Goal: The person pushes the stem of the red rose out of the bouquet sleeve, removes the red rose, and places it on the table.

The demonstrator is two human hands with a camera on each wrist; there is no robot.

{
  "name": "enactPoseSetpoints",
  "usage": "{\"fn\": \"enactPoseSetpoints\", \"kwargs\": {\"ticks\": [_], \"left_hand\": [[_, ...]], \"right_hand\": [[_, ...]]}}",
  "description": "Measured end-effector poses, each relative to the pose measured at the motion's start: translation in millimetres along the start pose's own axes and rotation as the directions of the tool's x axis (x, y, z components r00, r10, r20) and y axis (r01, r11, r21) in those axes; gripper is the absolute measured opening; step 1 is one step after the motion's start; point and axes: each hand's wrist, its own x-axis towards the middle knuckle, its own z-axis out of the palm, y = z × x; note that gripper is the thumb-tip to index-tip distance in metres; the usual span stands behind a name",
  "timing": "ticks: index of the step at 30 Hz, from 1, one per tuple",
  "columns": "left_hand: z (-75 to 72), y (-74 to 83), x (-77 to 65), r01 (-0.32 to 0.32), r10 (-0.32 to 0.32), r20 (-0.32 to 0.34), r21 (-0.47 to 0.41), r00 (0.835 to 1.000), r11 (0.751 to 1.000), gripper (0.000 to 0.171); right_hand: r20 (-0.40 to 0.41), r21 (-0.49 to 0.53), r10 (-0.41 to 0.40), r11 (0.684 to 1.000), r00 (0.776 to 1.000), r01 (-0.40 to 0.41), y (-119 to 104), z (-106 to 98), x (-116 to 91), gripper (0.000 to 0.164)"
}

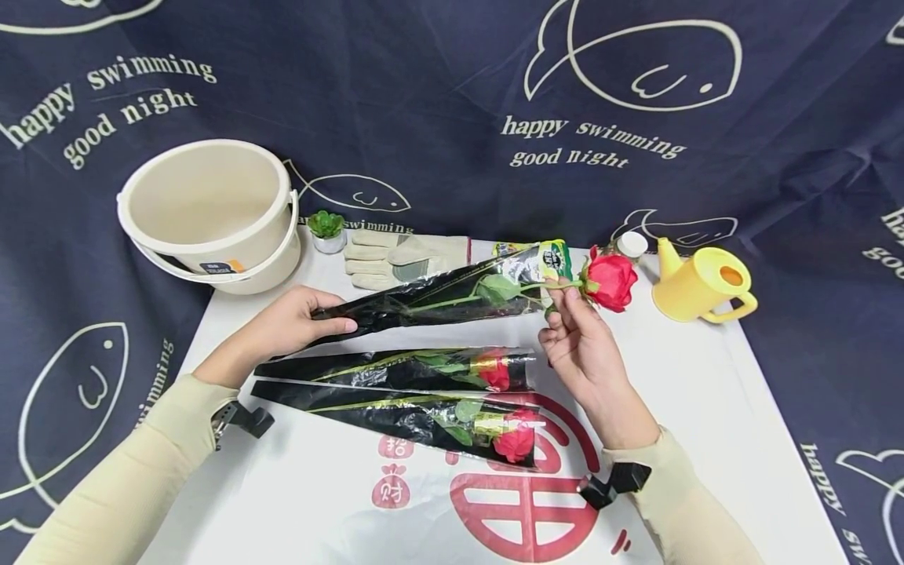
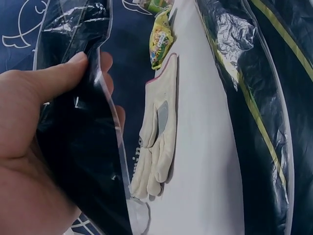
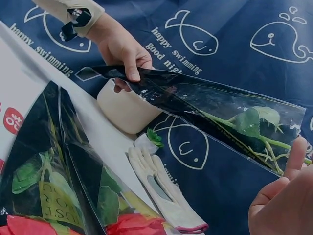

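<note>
Head view shows the left hand [image 1: 300,320] pinching the narrow end of a black sleeve [image 1: 424,302] between thumb and fingers. From that hand the sleeve runs rightward, tilting up toward its clear, open end, which reaches the fingertips of the right hand [image 1: 582,341]. There the thumb and fingertips hold the green stem of a red rose [image 1: 611,280] just below the bloom. The bloom sits right beyond those fingertips, outside the sleeve, while the stem and its leaves extend back from them toward the left hand, inside the wrapping. In the right wrist view the stem shows through the clear film, well short of the left hand's grip.

Nearer the person than the held sleeve, between the two hands, lie two packaged roses: an upper wrapped rose [image 1: 494,369] and a lower wrapped rose [image 1: 514,435], their blooms turned toward the right hand's side. Ahead of the left hand stand a cream bucket [image 1: 212,208], off to its left, and a small potted plant [image 1: 327,227]; pale gloves [image 1: 381,255] lie to the plant's right. A green packet [image 1: 557,255] is ahead of the right fingertips; a yellow watering can [image 1: 695,286] stands farther right of them.
</note>
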Motion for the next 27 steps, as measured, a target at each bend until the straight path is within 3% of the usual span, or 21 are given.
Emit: {"fn": "enactPoseSetpoints", "kwargs": {"ticks": [5, 11, 17, 23, 27], "left_hand": [[0.7, 0.6, 1.3, 0.005, -0.001, 0.092, -0.039, 0.996, 0.999, 0.013], [-0.9, -2.6, 0.9, -0.007, 0.007, 0.156, -0.003, 0.988, 1.000, 0.012], [-5.2, -11.1, -3.2, -0.010, 0.005, 0.195, 0.024, 0.981, 1.000, 0.014], [-9.9, -17.6, -2.5, -0.059, 0.050, 0.253, 0.030, 0.966, 0.998, 0.014], [-14.2, -17.8, -0.4, -0.081, 0.072, 0.272, 0.023, 0.959, 0.996, 0.013]], "right_hand": [[-0.024, 0.002, -0.052, 0.999, 0.998, 0.052, -2.4, -3.1, -0.6, 0.019], [-0.076, 0.001, -0.135, 0.991, 0.988, 0.136, -21.5, -14.2, 1.6, 0.018], [-0.160, -0.055, -0.211, 0.977, 0.964, 0.204, -63.4, -33.2, 6.9, 0.029], [-0.136, -0.038, -0.284, 0.959, 0.949, 0.281, -113.3, -50.2, 5.3, 0.019], [-0.115, -0.063, -0.285, 0.958, 0.952, 0.279, -142.1, -60.3, -1.0, 0.013]]}}
